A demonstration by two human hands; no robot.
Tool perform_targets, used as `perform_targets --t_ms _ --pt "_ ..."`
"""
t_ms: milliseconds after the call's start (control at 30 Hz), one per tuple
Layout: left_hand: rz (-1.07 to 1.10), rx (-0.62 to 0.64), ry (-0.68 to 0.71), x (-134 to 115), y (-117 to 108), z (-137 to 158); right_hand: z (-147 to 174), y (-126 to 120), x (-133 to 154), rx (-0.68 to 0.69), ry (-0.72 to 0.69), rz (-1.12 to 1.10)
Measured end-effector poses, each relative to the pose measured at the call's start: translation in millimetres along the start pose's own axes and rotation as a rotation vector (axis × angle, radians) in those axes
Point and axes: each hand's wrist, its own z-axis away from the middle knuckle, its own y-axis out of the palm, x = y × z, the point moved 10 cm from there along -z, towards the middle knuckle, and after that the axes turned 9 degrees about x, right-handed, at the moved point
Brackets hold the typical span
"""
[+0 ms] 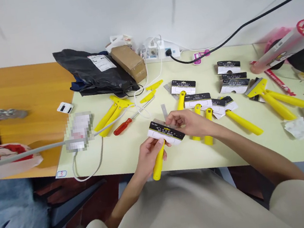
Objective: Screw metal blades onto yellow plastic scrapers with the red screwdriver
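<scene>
On the table (118, 158), a black bag (98, 74) lies far left. Near the middle is a scraper (158, 166), clamped in the left hand (145, 157); the right hand (186, 122) touches its card (163, 130), whether pinching I cannot tell.

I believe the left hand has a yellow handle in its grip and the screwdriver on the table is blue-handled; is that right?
Not quite: the screwdriver is red-handled, not blue-handled, as the head view shows. The left hand does have a yellow handle in its grip, and the screwdriver does lie on the table.
</scene>
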Motion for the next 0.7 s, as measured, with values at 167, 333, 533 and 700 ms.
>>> perform_targets --t_ms 167,333,533,700 --pt "-0.061 -0.055 -0.006 -4 2 -6 1 4 -2 0.091 0.006 -0.032" --pt "-0.107 -0.073 0.011 -7 3 -8 8 2 3 0.057 -0.009 0.097" --pt "-0.112 -0.071 0.145 -4 -8 -2 26 6 14 -0.065 -0.112 0.035" --pt "-0.1 -0.087 0.174 11 -19 2 48 11 33 -0.214 -0.206 0.156"
